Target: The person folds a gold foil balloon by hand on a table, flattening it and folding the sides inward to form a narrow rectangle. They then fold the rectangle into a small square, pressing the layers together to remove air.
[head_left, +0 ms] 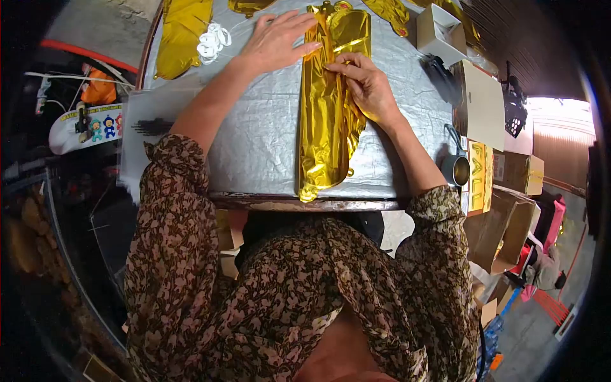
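1. Workpiece position: the shiny gold, elongated foil piece (pixel 318 137) lies lengthwise on the tabletop (pixel 254 146), which carries a silver, creased covering. Its near end reaches the front edge, and its far part lies between the 2 hands and beyond them.
2. Left hand (pixel 280 43): unclenched, with fingers extended and laid over the far left part of the foil.
3. Right hand (pixel 366 83): thumb and forefinger appear to pinch the foil near its middle fold; the other fingers curl inward.
4. Step in hand: judged from the lengthwise crease and overlapping layers, the foil is partly folded into a narrow strip. The right portion is uneven and bunched.
5. Next move: this calls for steady left-hand pressure while the right hand draws the loose edge level and smooths the crease toward the near end. Caution: excess pull may wrinkle the thin foil.
6. Adjacent items: a white, looped cord bundle (pixel 213 43) and a flat gold foil piece (pixel 181 41) lie to the left.
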The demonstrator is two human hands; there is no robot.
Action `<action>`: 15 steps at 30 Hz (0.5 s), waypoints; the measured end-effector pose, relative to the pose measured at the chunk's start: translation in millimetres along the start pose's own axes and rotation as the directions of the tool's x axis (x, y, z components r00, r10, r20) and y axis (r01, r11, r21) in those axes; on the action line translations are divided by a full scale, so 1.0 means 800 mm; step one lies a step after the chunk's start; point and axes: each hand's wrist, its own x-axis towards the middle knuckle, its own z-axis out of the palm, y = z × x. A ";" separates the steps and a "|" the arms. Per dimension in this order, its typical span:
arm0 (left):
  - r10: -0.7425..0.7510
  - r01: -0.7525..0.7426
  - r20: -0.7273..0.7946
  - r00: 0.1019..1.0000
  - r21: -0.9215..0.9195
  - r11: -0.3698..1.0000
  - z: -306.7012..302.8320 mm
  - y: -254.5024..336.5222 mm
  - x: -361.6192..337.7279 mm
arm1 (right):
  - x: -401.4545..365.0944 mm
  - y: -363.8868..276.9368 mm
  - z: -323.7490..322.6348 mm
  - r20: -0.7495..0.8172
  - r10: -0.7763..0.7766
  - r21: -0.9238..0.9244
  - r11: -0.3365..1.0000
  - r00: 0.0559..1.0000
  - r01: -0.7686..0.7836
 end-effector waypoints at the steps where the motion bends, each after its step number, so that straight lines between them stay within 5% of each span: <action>1: -0.001 0.001 0.004 1.000 -0.003 1.000 0.002 -0.002 -0.001 | 0.000 0.000 0.000 0.001 0.005 0.002 1.000 1.000 -0.005; 13: -0.023 0.026 0.024 0.999 -0.122 0.992 -0.041 0.043 -0.022 | 0.001 0.012 0.003 -0.002 -0.048 -0.051 0.998 0.999 0.047; 15: 0.182 -0.199 -0.105 0.978 -0.189 0.962 -0.033 0.049 -0.046 | 0.001 0.017 0.003 0.004 -0.062 -0.066 0.996 0.998 0.062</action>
